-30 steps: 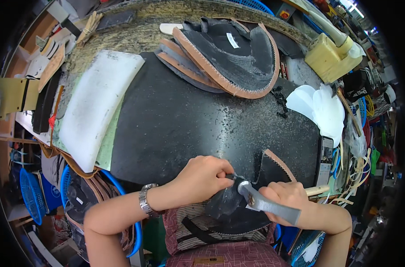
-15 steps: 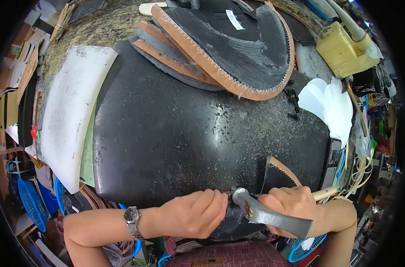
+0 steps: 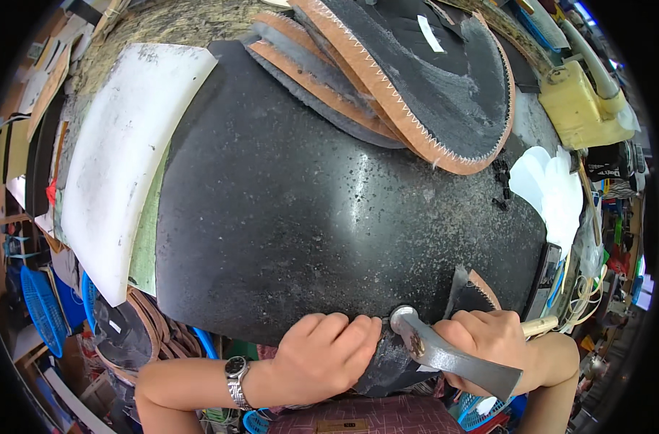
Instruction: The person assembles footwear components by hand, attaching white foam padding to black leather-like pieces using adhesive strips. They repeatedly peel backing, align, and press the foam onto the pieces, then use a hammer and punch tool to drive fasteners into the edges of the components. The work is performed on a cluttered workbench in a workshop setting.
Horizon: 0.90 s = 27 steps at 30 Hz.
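My right hand (image 3: 492,340) is closed around a hammer (image 3: 467,359) with a steel head and a pale wooden handle. The hammer's round face sits just beside the fingertips of my left hand (image 3: 329,362). Those left fingers are curled shut, pinching the edge of a dark shoe upper piece (image 3: 389,369) that hangs between my hands at the near edge of the black work mat (image 3: 271,217). Past my right hand, a tan, zigzag-stitched edge (image 3: 485,288) of a similar dark piece sticks up. What lies under my right palm is hidden.
More dark shoe uppers with tan stitched rims (image 3: 438,94) are stacked at the far side. At left lies a white curved board (image 3: 127,159). A yellowish plastic container (image 3: 583,105), white sheets (image 3: 557,188) and a phone (image 3: 544,282) line the right side.
The whole view has tilted and shifted slightly. Both hands keep their grips; the hammer head stays by the left fingertips, and more of the near stack at the lower left shows.
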Each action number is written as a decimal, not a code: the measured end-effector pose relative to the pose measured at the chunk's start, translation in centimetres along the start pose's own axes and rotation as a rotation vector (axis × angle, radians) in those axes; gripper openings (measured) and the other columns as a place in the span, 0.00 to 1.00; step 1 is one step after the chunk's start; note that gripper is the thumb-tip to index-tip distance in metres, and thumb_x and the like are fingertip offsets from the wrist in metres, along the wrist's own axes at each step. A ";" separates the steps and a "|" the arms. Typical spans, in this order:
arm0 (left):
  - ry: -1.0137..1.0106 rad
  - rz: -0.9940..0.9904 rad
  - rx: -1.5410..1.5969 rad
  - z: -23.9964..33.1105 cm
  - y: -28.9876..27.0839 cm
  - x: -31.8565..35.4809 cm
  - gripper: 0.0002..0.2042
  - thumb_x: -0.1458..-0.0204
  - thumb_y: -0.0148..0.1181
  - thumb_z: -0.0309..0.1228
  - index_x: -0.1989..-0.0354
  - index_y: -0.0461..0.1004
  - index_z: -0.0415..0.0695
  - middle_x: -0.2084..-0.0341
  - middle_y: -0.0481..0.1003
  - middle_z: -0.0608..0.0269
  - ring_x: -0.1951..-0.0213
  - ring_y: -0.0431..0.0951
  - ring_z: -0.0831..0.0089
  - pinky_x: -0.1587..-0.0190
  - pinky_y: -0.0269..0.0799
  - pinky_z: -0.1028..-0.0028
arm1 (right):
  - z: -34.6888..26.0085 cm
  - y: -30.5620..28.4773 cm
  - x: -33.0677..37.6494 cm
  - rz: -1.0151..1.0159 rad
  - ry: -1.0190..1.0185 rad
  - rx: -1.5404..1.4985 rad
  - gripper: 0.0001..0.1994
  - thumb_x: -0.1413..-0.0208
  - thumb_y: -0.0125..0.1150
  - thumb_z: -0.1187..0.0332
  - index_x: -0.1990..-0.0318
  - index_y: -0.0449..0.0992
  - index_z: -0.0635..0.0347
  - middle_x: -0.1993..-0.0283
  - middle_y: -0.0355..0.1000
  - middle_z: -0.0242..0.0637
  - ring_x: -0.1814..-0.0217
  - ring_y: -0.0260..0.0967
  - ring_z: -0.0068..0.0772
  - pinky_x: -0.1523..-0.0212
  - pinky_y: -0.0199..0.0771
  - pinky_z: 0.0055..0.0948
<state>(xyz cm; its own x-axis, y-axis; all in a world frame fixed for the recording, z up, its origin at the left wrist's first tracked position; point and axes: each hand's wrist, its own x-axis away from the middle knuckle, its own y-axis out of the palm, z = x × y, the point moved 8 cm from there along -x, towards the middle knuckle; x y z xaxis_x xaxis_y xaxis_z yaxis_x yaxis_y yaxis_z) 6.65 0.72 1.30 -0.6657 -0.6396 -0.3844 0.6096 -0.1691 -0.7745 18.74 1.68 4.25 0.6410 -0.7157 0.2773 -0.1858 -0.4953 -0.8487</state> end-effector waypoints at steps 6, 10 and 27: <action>0.082 0.060 -0.098 1.4 0.3 0.5 0.10 0.59 0.57 0.28 0.69 0.76 0.36 0.73 0.71 0.62 0.74 0.67 0.75 0.73 0.62 0.79 | -0.2 -0.9 -0.6 -0.028 -0.099 0.037 0.13 0.63 0.55 0.68 0.67 0.66 0.62 0.79 0.57 0.30 0.83 0.63 0.22 0.87 0.61 0.22; 0.123 0.002 -0.150 2.0 0.7 0.2 0.09 0.56 0.55 0.29 0.72 0.76 0.36 0.76 0.70 0.62 0.75 0.67 0.75 0.72 0.62 0.80 | -0.7 -0.5 -0.7 -0.030 -0.145 0.075 0.14 0.64 0.54 0.69 0.66 0.67 0.63 0.79 0.56 0.29 0.84 0.60 0.21 0.87 0.60 0.21; -0.210 0.228 0.388 1.3 -0.4 -1.1 0.12 0.63 0.63 0.22 0.66 0.75 0.41 0.72 0.74 0.62 0.72 0.74 0.66 0.69 0.68 0.71 | 2.5 -2.2 2.1 0.294 0.225 -0.040 0.05 0.52 0.62 0.71 0.69 0.74 0.60 0.74 0.69 0.39 0.79 0.69 0.41 0.79 0.68 0.31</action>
<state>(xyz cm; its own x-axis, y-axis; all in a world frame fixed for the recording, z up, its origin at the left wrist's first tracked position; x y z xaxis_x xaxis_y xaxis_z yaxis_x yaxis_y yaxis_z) 7.72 0.46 2.67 -0.4202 -0.8235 -0.3812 0.8713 -0.2488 -0.4229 22.35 2.57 5.58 0.3768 -0.9185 0.1202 -0.3696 -0.2681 -0.8897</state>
